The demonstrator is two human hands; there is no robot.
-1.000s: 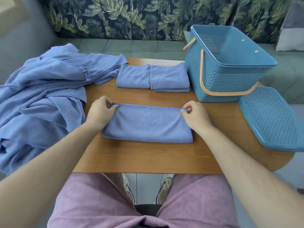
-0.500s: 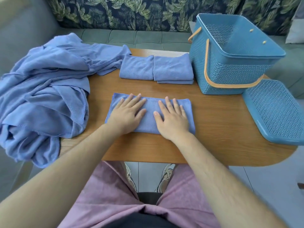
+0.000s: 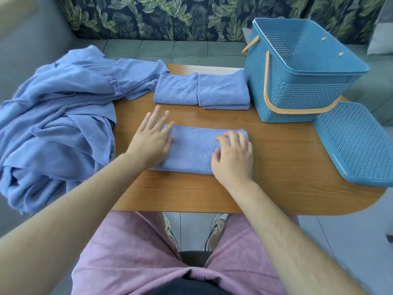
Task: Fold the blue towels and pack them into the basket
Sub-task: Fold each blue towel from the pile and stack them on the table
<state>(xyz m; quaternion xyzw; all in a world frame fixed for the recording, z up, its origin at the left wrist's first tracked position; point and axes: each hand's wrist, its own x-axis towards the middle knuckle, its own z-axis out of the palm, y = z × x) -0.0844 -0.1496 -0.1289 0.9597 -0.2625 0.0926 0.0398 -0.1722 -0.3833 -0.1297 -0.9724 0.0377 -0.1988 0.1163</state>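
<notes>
A person's left hand (image 3: 152,143) lies flat on the left end of a folded blue towel (image 3: 192,149), hiding that end. Its fingers are straight and spread, the tips reaching past the far edge onto the wooden tabletop (image 3: 282,167). The right hand (image 3: 234,158) covers the towel's right end, fingers bent together over the far corner; whether they pinch the cloth or only press it cannot be told. The towel is a long, smooth strip lying crosswise at the tabletop's middle, its near edge straight.

A heap of unfolded blue towels (image 3: 59,116) spills off the tabletop's left side and is cut by the frame, so no count is possible. Two folded towel stacks (image 3: 176,89) (image 3: 222,90) sit side by side at the back, the right one showing a second layer beneath. Just beside them stands the blue basket (image 3: 297,86), orange handles lowered, its floor hidden by the near wall. Its perforated lid (image 3: 357,143) rests in front of the basket, overhanging the right edge.
</notes>
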